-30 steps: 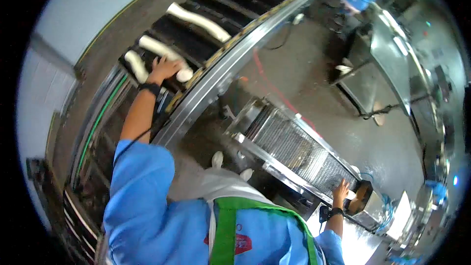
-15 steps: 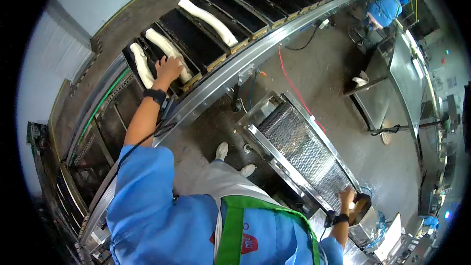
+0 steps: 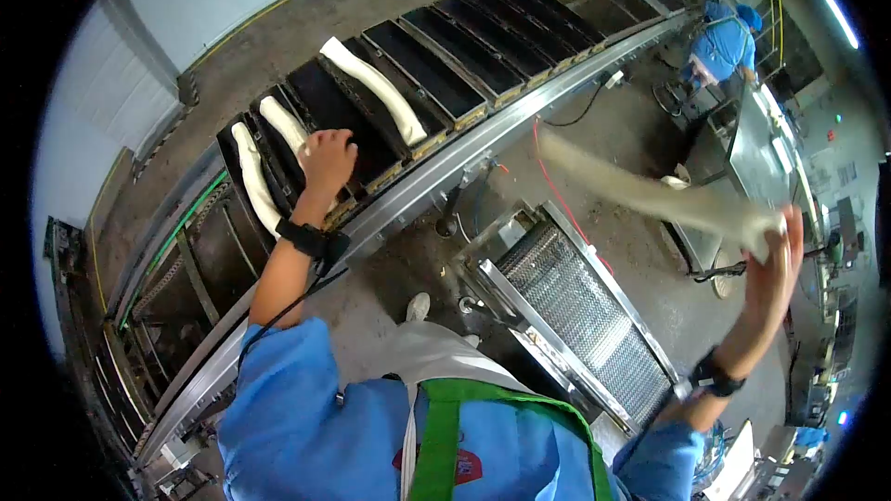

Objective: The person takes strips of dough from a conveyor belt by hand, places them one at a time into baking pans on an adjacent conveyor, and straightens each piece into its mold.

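A long pale dough strip, smeared by motion, hangs in the air at the right. My right hand has its fingers closed around one end of it. Over the black baking pans at the left, my left hand is open, its fingers slightly bent. It covers the lower part of a second dough strip; whether it presses on that strip I cannot tell. Another dough strip lies in the leftmost pan, and one more dough strip rests in a pan to the right of my left hand.
A row of black pans sits on a curved conveyor with a metal rail. Below stands a sloping metal mesh conveyor. A red cable runs behind it. At the far right, a person in blue is beside a metal table.
My right hand has risen from the mesh conveyor's lower end and now carries a dough strip. The pans have shifted slightly left and down in view. My left hand has moved slightly down.
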Action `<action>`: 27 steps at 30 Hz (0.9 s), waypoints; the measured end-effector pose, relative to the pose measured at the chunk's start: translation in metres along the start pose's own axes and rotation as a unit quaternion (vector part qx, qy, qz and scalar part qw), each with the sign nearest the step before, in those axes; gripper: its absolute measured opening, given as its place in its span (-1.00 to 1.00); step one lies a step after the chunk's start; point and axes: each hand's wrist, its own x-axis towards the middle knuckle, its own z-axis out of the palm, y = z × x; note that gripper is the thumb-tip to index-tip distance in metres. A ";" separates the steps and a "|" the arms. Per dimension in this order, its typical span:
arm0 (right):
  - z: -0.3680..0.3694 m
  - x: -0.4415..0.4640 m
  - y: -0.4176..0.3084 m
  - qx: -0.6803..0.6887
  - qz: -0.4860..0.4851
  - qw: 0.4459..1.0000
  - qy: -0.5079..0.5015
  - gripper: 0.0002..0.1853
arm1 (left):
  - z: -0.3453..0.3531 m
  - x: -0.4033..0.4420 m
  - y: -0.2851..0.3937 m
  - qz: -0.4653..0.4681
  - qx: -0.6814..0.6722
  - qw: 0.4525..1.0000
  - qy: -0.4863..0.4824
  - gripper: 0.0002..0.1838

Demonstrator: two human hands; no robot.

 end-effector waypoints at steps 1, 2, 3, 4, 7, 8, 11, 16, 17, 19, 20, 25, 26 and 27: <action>0.045 0.010 -0.002 0.028 -0.019 0.999 0.029 -0.62 | 0.001 0.004 0.000 0.043 -0.032 0.998 -0.042 -0.76; 0.068 0.027 0.009 0.000 -0.079 0.997 -0.005 -0.67 | 0.002 0.007 0.006 0.086 -0.064 0.991 -0.085 -0.76; 0.104 0.038 0.006 0.088 -0.049 0.993 -0.057 -0.69 | -0.004 0.011 0.016 0.091 -0.052 0.986 -0.132 -0.76; 0.138 0.050 0.016 0.129 -0.054 0.986 -0.087 -0.70 | -0.009 0.017 0.027 0.095 -0.041 0.978 -0.180 -0.77; 0.233 0.087 0.086 0.029 -0.064 0.986 -0.152 -0.74 | 0.023 0.030 0.034 0.118 0.043 0.972 -0.198 -0.69; 0.272 0.084 0.111 0.021 -0.036 0.985 -0.166 -0.73 | 0.044 0.037 0.031 0.101 0.057 0.967 -0.228 -0.64; 0.330 0.078 0.226 -0.195 -0.025 0.901 -0.386 -0.56 | 0.051 0.030 0.026 0.085 0.041 0.977 -0.194 -0.66; 0.260 0.015 0.240 -0.201 -0.081 0.902 -0.374 -0.61 | 0.034 0.027 0.020 0.008 0.044 0.947 -0.318 -0.72; 0.229 0.000 0.248 -0.230 -0.075 0.890 -0.386 -0.61 | 0.023 0.021 0.021 0.019 0.026 0.941 -0.337 -0.75; 0.159 -0.026 0.261 -0.273 -0.014 0.877 -0.395 -0.59 | 0.035 -0.003 0.012 0.025 0.021 0.951 -0.306 -0.75; 0.118 -0.042 0.276 -0.328 -0.014 0.869 -0.370 -0.55 | 0.038 -0.010 0.009 0.030 0.012 0.960 -0.278 -0.74; -0.092 -0.144 0.317 -0.498 0.117 0.840 -0.181 -0.40 | 0.037 -0.006 0.012 -0.078 0.066 0.924 -0.368 -0.69; -0.150 -0.170 0.340 -0.558 0.179 0.794 -0.159 -0.35 | 0.050 0.003 0.014 -0.073 0.070 0.922 -0.373 -0.69; -0.166 -0.198 0.320 -0.648 0.271 0.703 -0.109 -0.30 | 0.062 0.002 0.008 -0.079 0.098 0.918 -0.375 -0.69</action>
